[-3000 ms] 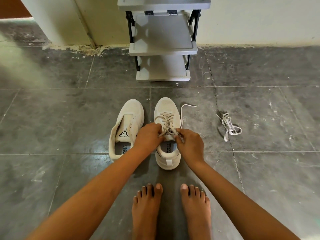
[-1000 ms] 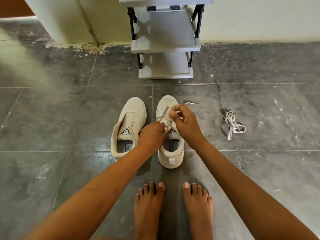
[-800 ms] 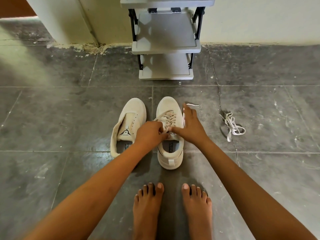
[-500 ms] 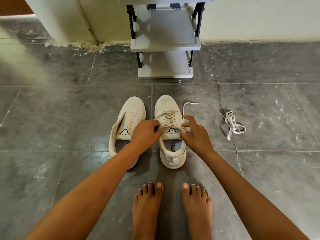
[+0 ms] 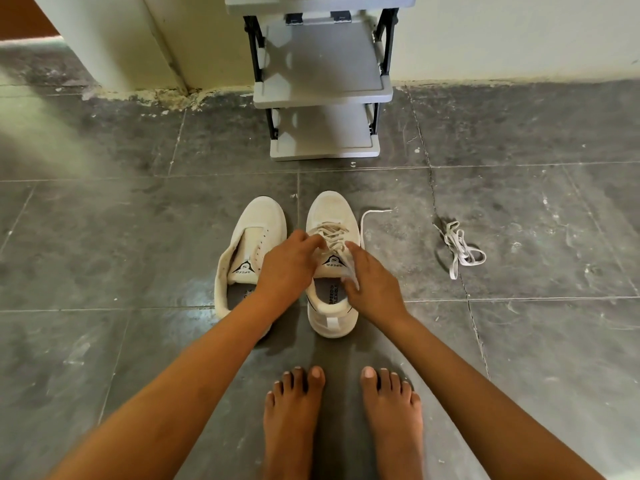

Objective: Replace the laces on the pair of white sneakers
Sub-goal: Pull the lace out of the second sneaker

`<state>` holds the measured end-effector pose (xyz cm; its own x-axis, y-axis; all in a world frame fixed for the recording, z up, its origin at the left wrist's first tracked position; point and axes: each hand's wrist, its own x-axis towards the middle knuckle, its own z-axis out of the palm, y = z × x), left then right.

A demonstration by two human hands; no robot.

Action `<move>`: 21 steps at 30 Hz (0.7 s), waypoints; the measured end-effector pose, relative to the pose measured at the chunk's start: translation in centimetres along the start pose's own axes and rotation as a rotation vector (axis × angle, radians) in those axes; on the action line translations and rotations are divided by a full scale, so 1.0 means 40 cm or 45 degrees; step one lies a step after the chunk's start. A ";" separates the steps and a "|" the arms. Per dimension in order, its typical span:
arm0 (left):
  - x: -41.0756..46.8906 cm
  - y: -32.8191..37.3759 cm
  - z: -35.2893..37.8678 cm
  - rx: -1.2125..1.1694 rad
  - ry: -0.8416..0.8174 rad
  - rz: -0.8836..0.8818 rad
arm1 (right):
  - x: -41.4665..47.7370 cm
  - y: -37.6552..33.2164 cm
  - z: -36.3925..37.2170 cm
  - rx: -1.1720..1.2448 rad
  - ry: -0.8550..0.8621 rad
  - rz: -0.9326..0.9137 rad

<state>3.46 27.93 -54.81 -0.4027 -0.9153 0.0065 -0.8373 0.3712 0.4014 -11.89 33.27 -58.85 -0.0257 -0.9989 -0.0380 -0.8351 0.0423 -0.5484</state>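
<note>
Lacing step, by the look of it, and only on one shoe so far. Laced sneaker (image 5: 330, 213) sits on the floor (image 5: 104, 237) just ahead of the bare toes, with the unlaced sneaker (image 5: 258, 220) just beside it on the left, eyelets empty. The lace (image 5: 331, 233) crisscrosses most of the way up, and one free end trails onto the floor along the shoe's right side.

Right hand (image 5: 375, 289) is pinching a strand next to the tongue. Left hand (image 5: 287, 268) has curled fingertips on the upper crossings; can't tell if it's actually gripping anything.

I'd call this under halfway. Next move probably needs the slack pulled snug, the ends evened out and the top eyelets threaded. Then the other shoe needs a lace, maybe the bundled lace (image 5: 462, 249) lying well apart on the right, though I can't tell if that one's old or new.
</note>
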 end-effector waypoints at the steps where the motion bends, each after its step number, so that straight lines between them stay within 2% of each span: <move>1: 0.000 0.004 0.002 0.069 -0.016 0.033 | -0.004 -0.001 0.007 0.018 -0.019 0.009; 4: -0.002 0.014 0.009 0.352 -0.062 0.131 | -0.007 0.004 0.014 0.073 -0.056 0.026; 6: 0.001 0.021 0.013 0.387 -0.055 0.100 | -0.009 0.002 0.016 0.091 -0.068 0.028; 8: 0.018 0.036 0.005 0.131 -0.059 -0.020 | -0.009 -0.003 0.018 0.117 -0.084 0.039; 12: 0.065 0.074 -0.037 -0.654 -0.153 -0.282 | -0.005 -0.007 0.016 0.091 -0.107 0.070; 14: 0.061 0.073 -0.050 -0.819 -0.206 -0.332 | -0.005 -0.008 0.018 0.088 -0.103 0.079; 15: 0.057 0.065 -0.052 -0.752 -0.215 -0.294 | -0.005 -0.008 0.019 0.090 -0.102 0.080; 18: 0.050 0.020 -0.043 -0.142 -0.184 -0.044 | -0.006 -0.007 0.022 0.124 -0.090 0.075; 21: 0.051 0.011 -0.034 0.134 -0.076 0.082 | -0.006 -0.004 0.021 0.137 -0.086 0.046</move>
<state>2.77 26.00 -53.37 -0.4753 -0.8794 -0.0268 -0.8420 0.4458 0.3037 -11.28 33.51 -59.47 -0.0148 -0.9934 -0.1133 -0.7706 0.0836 -0.6318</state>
